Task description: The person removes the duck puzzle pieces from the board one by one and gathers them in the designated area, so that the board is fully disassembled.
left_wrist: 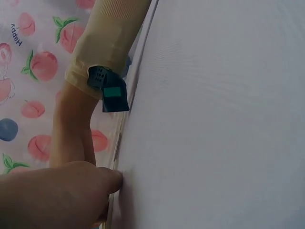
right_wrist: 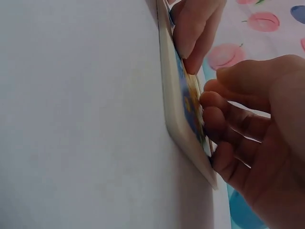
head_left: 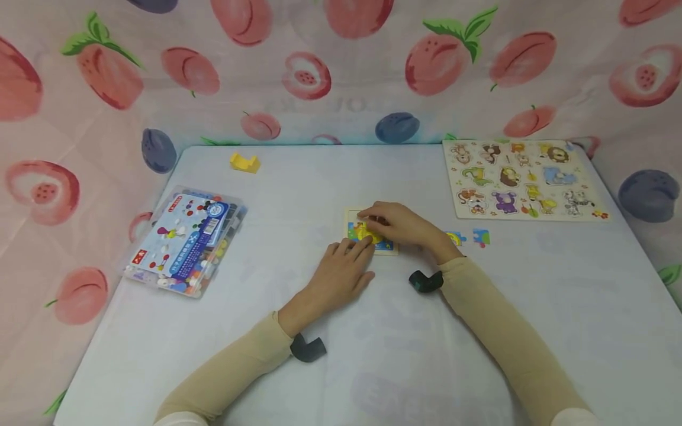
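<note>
A small jigsaw puzzle (head_left: 392,248) in a pale frame, with blue and yellow pieces in it, lies mid-table under both hands. My left hand (head_left: 341,275) rests palm down at its near left side, fingers extended and fingertips on the puzzle. From the right, my right hand (head_left: 402,223) reaches over the puzzle. In the right wrist view its bent fingertips (right_wrist: 214,117) meet the puzzle's surface, thumb close to the index finger; whether a piece sits between them is hidden. Two loose jigsaw pieces, one blue-yellow (head_left: 455,238) and one blue-green (head_left: 481,237), lie beyond the right wrist.
A clear plastic case (head_left: 183,242) of colourful parts stands at the left. A yellow block (head_left: 245,163) sits at the back left. An animal puzzle board (head_left: 524,180) lies at the back right. Dark wrist-worn devices show under the left wrist (head_left: 308,349) and right wrist (head_left: 426,281).
</note>
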Available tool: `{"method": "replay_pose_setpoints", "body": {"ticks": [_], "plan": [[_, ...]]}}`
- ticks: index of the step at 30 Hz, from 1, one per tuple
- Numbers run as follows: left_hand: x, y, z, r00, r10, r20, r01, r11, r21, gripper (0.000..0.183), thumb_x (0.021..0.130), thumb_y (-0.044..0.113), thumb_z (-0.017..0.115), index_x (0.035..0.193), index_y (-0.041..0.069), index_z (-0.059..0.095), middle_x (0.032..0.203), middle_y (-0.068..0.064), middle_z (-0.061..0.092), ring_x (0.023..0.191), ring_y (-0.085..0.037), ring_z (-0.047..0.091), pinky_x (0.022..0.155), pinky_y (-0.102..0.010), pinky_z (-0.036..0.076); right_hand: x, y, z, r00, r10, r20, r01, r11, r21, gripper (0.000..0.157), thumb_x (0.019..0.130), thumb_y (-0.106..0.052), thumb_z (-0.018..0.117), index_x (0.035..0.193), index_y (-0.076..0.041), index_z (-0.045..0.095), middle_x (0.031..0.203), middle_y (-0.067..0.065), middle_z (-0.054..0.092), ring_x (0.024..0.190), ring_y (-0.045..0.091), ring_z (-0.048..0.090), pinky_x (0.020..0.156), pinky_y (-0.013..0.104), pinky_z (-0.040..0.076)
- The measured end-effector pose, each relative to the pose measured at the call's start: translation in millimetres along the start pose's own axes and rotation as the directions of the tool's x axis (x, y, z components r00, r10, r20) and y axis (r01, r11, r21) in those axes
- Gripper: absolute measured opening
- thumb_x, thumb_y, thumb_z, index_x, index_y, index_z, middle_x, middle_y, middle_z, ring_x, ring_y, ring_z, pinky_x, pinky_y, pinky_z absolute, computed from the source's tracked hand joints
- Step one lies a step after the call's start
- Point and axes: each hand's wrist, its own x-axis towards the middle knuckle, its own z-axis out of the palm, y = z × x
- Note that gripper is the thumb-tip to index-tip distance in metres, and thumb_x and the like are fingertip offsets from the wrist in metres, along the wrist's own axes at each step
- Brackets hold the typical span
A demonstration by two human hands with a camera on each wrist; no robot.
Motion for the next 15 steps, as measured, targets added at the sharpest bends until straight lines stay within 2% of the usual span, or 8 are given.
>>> {"method": "replay_pose_setpoints", "body": {"ticks": [8,15], "plan": [[0.5,3.8,3.9,0.999,-0.030,-0.024,0.031,0.999,0.014,0.049,0.098,0.042,0.042,0.136,0.012,0.043,0.152,-0.006,0.034,0.121,-0.023,0.042,0.094,-0.041,0.037,4.3,-3.3,5.2,1.000,0.021,0.003,-0.021,1.000,-0.006,0.027,0.097,-0.023,0.051,0.120,-0.017,0.065,0.089,0.000,0.057,0.073,0.015,0.047,0.067,0.028,0.039],[1.8,5.2,3.5,0.999,-0.021,-0.041,0.021,1.000,0.003,0.047,0.098,0.041,0.043,0.134,0.012,0.044,0.151,-0.006,0.037,0.119,-0.023,0.043,0.093,-0.042,0.037,1.5,-7.0,7.7,0.998,0.057,-0.016,-0.057,0.998,-0.031,0.025,0.097,-0.023,0.051,0.118,-0.017,0.065,0.091,0.000,0.058,0.072,0.015,0.048,0.065,0.027,0.040]]}}
